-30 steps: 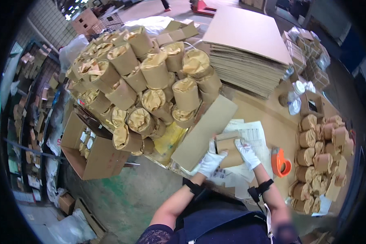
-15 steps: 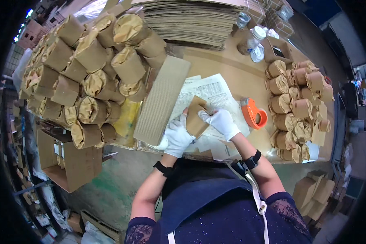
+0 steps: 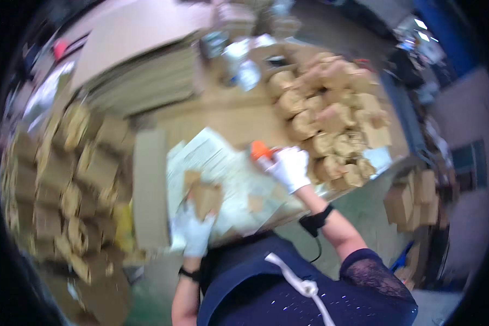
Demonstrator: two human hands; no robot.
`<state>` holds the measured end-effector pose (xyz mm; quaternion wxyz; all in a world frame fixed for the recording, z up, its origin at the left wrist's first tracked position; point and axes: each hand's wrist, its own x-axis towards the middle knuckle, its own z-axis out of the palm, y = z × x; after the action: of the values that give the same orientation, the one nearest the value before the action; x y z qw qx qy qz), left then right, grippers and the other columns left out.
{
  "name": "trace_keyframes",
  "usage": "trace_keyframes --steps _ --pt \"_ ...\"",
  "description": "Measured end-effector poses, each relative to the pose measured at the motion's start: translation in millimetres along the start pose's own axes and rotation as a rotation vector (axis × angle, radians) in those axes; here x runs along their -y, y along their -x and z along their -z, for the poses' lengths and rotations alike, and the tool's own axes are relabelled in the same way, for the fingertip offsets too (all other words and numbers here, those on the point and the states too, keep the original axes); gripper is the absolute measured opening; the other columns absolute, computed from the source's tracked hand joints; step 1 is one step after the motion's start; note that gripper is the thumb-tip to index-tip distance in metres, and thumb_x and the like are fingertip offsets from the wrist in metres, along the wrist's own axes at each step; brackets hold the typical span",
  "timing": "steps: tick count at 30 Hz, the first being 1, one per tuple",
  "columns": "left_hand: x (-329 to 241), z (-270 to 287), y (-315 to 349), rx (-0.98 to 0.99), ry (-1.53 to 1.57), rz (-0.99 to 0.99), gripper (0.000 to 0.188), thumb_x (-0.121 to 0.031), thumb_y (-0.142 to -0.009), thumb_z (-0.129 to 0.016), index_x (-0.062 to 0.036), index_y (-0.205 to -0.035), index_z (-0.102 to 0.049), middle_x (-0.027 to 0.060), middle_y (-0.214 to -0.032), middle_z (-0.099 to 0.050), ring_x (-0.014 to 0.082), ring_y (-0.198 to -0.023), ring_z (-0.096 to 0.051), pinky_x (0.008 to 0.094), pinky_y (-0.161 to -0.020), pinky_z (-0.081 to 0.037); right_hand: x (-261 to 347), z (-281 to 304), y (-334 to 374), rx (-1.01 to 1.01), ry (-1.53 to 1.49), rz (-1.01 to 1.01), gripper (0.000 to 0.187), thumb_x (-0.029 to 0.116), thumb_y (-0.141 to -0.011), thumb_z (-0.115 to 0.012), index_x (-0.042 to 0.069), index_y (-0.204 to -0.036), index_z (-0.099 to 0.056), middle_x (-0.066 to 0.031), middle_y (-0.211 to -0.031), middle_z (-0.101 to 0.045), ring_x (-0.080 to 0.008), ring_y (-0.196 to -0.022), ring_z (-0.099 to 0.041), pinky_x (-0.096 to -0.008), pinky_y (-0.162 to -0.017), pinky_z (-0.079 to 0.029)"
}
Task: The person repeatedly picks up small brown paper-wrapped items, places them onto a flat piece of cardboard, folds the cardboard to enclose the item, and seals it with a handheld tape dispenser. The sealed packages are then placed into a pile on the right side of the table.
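Observation:
Gripped in my white-gloved left hand (image 3: 193, 229) is a small folded brown cardboard packet (image 3: 205, 199), tilted over the printed papers (image 3: 205, 155) on the table. My gloved right hand (image 3: 291, 169) is closed round an orange tape dispenser (image 3: 259, 150), close to the wrapped bundles on the right. Motion blur softens both hands, and the right palm covers part of the dispenser. A long ribbed cardboard piece (image 3: 151, 190) lies to the left of the papers.
Brown paper-wrapped bundles (image 3: 49, 179) pile up on the left; smaller wrapped bundles (image 3: 331, 114) are grouped on the right. Flat cardboard sheets (image 3: 130, 81) are stacked at the back left. A lidded jar (image 3: 236, 57) stands at the back. Cardboard boxes (image 3: 413, 201) sit on the floor at right.
My right hand has left the packet and moved right to grasp the tape dispenser. My left hand keeps the packet. The whole view has swung to the right and blurred.

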<state>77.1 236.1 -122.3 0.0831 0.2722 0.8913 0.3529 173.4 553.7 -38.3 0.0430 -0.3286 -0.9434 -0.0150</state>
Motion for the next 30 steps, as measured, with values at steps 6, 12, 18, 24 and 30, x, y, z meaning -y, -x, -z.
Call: trace_keyframes --steps 6,12,18,24,30 --pt "1.5 -17.4 6.8 -0.066 -0.252 -0.013 0.095 -0.043 -0.075 -0.083 -0.0068 -0.155 -0.047 0.0227 -0.134 -0.059 0.0429 -0.122 -0.058 0.0554 -0.103 -0.047 -21.8 -127.8 27.3 -0.190 0.065 0.056 0.020 0.024 -0.075 -0.068 0.004 -0.076 -0.068 -0.0192 -0.072 -0.064 -0.0341 -0.070 -0.062 -0.0482 -0.066 -0.046" --pt "4.2 -4.4 5.1 -0.046 -0.199 -0.007 0.096 -0.041 -0.077 -0.083 -0.0067 -0.157 -0.045 0.0230 -0.133 -0.059 0.0429 -0.120 -0.059 0.0523 -0.103 -0.048 -11.4 -121.2 23.7 -0.117 0.003 0.026 0.019 0.025 -0.077 -0.068 0.007 -0.071 -0.068 -0.0171 -0.066 -0.067 -0.0326 -0.061 -0.065 -0.0474 -0.061 -0.047" --pt "0.5 -0.3 2.8 -0.047 -0.122 -0.068 0.095 -0.041 -0.077 -0.083 -0.0091 -0.158 -0.044 0.0238 -0.130 -0.061 0.0428 -0.116 -0.061 0.0517 -0.100 -0.050 -12.1 -130.6 31.6 -0.179 -0.001 0.018 0.020 0.025 -0.078 -0.067 0.006 -0.073 -0.067 -0.0169 -0.067 -0.065 -0.0317 -0.063 -0.064 -0.0464 -0.062 -0.045" --pt "-14.2 -17.3 -4.8 -0.055 -0.171 0.011 0.097 -0.042 -0.074 -0.085 -0.0107 -0.158 -0.046 0.0233 -0.131 -0.062 0.0425 -0.117 -0.063 0.0531 -0.099 -0.052 -25.8 -129.2 31.5 -0.086 0.039 0.027 0.030 0.035 -0.084 -0.067 0.006 -0.078 -0.070 -0.0181 -0.071 -0.068 -0.0324 -0.067 -0.066 -0.0453 -0.065 -0.046" --pt "-7.3 -0.5 -6.8 0.048 -0.096 -0.063 0.108 -0.041 -0.067 -0.090 -0.0030 -0.157 -0.043 0.0236 -0.135 -0.064 0.0399 -0.118 -0.066 0.0480 -0.098 -0.058 -23.7 -2.3 -5.0 0.722 -0.875 -0.267 0.054 0.060 -0.092 -0.070 0.007 -0.095 -0.080 -0.0064 -0.084 -0.077 -0.0135 -0.075 -0.068 -0.0318 -0.072 -0.055"
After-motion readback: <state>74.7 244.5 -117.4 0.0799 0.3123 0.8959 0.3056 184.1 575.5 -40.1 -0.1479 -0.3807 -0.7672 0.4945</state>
